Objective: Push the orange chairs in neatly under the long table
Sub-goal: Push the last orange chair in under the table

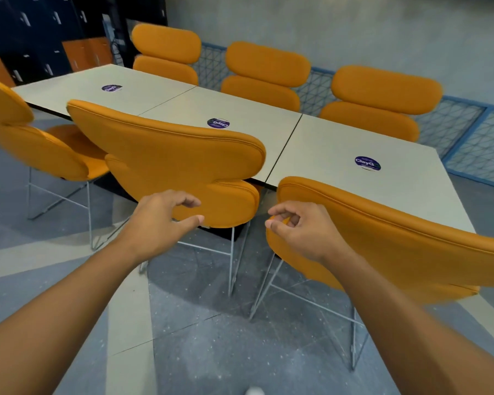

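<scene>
A long pale table (325, 143), made of three joined tops with round purple stickers, runs from far left to near right. On the near side stand three orange chairs with wire legs: a left chair (32, 143), a middle chair (177, 161) and a right chair (397, 246). My left hand (160, 220) hovers at the lower back of the middle chair, its fingers loosely curved and holding nothing. By the left edge of the right chair's back is my right hand (300, 232), fingers loosely curled. Whether it touches that chair is unclear.
Three more orange chairs (265, 72) stand tucked in along the table's far side, in front of a blue mesh railing (468, 132). Dark lockers (40, 29) fill the far left. I stand on grey floor (211, 352) with pale stripes.
</scene>
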The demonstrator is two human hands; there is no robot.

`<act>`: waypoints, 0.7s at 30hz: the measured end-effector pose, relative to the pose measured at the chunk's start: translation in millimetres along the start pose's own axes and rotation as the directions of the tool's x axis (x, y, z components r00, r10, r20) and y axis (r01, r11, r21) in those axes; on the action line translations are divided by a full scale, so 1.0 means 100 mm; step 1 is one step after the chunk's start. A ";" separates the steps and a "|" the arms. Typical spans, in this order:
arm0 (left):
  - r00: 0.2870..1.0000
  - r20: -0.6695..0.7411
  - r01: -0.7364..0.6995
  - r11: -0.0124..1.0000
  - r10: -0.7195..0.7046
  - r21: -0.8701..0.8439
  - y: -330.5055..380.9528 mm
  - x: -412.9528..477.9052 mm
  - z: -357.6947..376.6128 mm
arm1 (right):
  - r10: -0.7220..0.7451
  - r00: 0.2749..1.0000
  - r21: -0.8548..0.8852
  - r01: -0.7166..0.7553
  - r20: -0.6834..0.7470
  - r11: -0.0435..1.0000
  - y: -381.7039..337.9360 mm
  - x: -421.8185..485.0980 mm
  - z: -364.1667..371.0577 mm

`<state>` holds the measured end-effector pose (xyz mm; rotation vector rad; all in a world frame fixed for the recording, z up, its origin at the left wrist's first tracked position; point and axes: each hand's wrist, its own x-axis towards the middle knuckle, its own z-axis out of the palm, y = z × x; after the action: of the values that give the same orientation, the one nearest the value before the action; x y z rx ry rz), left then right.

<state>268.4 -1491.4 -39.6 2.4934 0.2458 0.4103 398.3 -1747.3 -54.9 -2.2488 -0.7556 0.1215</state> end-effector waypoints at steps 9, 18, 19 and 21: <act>1.000 -0.031 0.004 0.999 -0.002 0.052 -0.56 0.54 -0.33 | -0.063 0.998 -0.052 0.061 -0.028 0.997 -0.33 0.86 0.43; 0.998 -0.052 0.037 0.996 -0.032 0.081 -1.11 1.75 -0.56 | -0.206 0.968 -0.290 0.158 -0.145 0.944 -0.48 2.23 0.69; 0.998 -0.052 0.041 0.996 -0.037 0.081 -1.16 1.86 -0.58 | -0.212 0.969 -0.316 0.164 -0.125 0.934 -0.49 2.34 0.71; 0.997 -0.050 0.060 0.994 -0.056 0.090 -1.28 2.11 -0.62 | -0.197 0.977 -0.346 0.157 -0.083 0.925 -0.53 2.59 0.75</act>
<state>433.8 -1299.8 -16.9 2.5616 0.3632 0.4435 562.8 -1527.7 -36.6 -2.4671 -0.9717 -0.2442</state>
